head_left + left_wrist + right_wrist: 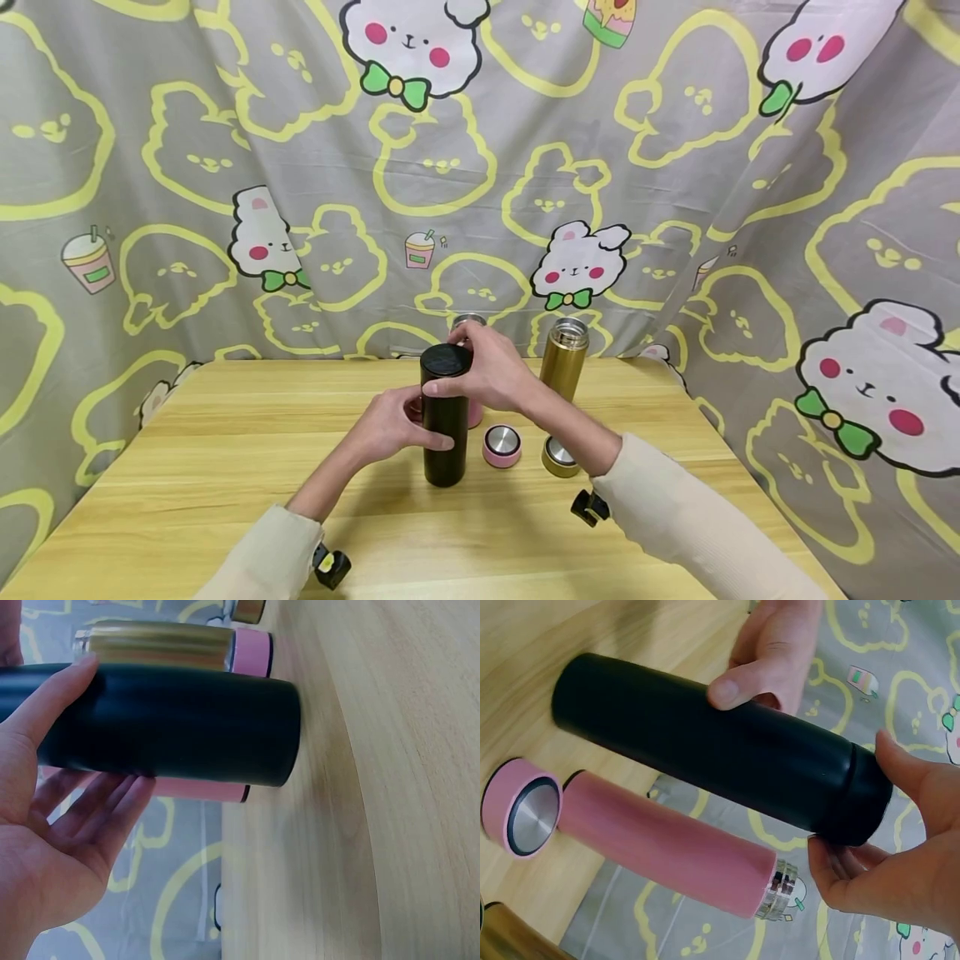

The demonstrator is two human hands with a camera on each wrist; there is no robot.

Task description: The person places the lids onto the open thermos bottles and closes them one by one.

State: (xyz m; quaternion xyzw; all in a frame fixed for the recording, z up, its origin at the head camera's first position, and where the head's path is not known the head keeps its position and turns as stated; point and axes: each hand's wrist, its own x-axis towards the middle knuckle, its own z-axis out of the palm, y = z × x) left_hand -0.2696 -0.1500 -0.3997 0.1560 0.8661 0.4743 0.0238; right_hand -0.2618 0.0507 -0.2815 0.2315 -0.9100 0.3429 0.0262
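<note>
Upright in front of me is a black thermos flask [444, 442], with its black lid [864, 796] on top. My left hand [388, 427] holds the flask's body, thumb on the near side and fingers around the back. The right hand [491, 367] grips the lid between thumb and fingers. In the left wrist view, the flask's base is close to the tabletop. Behind it stands a lidless pink flask [675, 844], mostly hidden in the head view. Its steel neck shows in the right wrist view.
A lidless gold flask [561, 367] stands at the back right, partly behind my right forearm. On the wooden table [247, 442], a pink lid [501, 450] and a gold lid [558, 467] lie to the right of the black flask. A patterned curtain [450, 192] hangs behind the table.
</note>
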